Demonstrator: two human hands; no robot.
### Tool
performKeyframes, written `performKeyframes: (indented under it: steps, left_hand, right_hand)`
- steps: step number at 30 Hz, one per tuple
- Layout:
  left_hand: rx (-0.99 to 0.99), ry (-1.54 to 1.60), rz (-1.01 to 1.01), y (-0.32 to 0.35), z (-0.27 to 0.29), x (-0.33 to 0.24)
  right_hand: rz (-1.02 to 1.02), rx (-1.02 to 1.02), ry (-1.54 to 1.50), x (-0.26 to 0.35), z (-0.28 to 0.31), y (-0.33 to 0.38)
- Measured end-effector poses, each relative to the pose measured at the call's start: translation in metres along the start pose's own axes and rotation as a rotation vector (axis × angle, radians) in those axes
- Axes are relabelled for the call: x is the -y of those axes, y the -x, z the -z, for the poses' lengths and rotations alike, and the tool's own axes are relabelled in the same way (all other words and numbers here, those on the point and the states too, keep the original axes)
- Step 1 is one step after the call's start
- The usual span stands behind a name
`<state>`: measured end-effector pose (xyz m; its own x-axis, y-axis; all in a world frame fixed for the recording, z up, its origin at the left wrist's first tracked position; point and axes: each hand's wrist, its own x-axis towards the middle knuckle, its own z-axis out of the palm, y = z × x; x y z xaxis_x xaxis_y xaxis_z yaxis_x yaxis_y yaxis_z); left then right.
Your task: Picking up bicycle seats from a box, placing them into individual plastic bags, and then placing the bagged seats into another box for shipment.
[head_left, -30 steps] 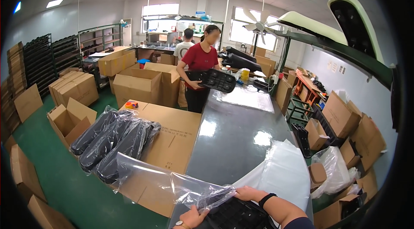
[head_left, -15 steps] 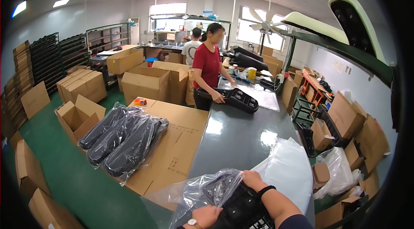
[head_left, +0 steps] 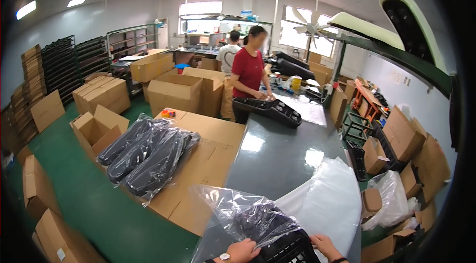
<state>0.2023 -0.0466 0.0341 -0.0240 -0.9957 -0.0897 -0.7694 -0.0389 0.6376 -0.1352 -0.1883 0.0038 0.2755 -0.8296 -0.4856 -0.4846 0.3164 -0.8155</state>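
At the lower edge, my left hand and my right hand both grip a black plastic part. A clear plastic bag is drawn over the part's far end and stands up crumpled in front of me. The part lies on the near end of a long grey table. A stack of flat clear bags lies on the table to the right of my hands.
Three bagged black parts lie on flat cardboard to the left. At the table's far end, a person in a red shirt handles another black part. Cardboard boxes crowd the green floor; more boxes are piled right.
The bag has slid further over the black part and my hands have shifted along it. The person in red has set their part down on the table's far end.
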Motion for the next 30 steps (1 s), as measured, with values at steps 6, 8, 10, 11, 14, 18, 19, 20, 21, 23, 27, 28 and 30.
performKeyframes:
  steps: [6,8,10,11,14,18,19,20,21,23,27,28,30]
  left_hand:
    - [-0.113,0.081,-0.075,-0.012,-0.007,-0.007]
    - [-0.114,0.036,-0.173,-0.016,-0.015,-0.005]
    - [-0.121,0.057,-0.194,-0.019,-0.017,-0.009]
    - [-0.135,0.080,-0.219,-0.017,-0.016,-0.013]
    - [-0.207,0.062,-0.259,-0.013,-0.011,-0.028]
    - [-0.371,0.061,-0.248,-0.023,0.010,-0.039]
    - [-0.388,0.076,-0.257,-0.027,0.013,-0.041]
    - [-0.404,0.067,-0.250,-0.031,0.013,-0.041]
    - [-0.420,0.067,-0.245,-0.033,0.019,-0.044]
    - [-0.481,0.102,-0.229,-0.039,0.029,-0.042]
    - [-0.662,0.227,-0.195,-0.068,0.068,-0.062]
    - [-0.692,0.185,-0.267,-0.072,0.070,-0.065]
    - [-0.573,0.083,-0.329,-0.070,0.059,-0.071]
  right_hand:
    - [-0.273,-0.203,-0.128,-0.112,0.060,0.115]
    - [-0.318,-0.173,-0.222,-0.135,0.056,0.137]
    - [-0.362,-0.153,-0.321,-0.150,0.050,0.159]
    - [-0.383,-0.144,-0.370,-0.153,0.043,0.177]
    - [-0.452,-0.114,-0.517,-0.157,0.021,0.235]
    - [-0.664,-0.197,-0.848,-0.043,-0.028,0.268]
    - [-0.486,-0.114,-0.807,-0.033,-0.030,0.265]
    - [-0.311,-0.037,-0.761,-0.026,-0.032,0.259]
    - [-0.266,-0.040,-0.471,-0.027,-0.032,0.251]
    - [-0.235,0.025,-0.149,-0.061,-0.022,0.221]
    - [0.300,-0.242,-0.156,-0.009,-0.058,0.216]
    - [0.485,-0.318,-0.139,-0.002,-0.062,0.213]
    - [0.319,-0.266,-0.191,-0.007,-0.063,0.206]
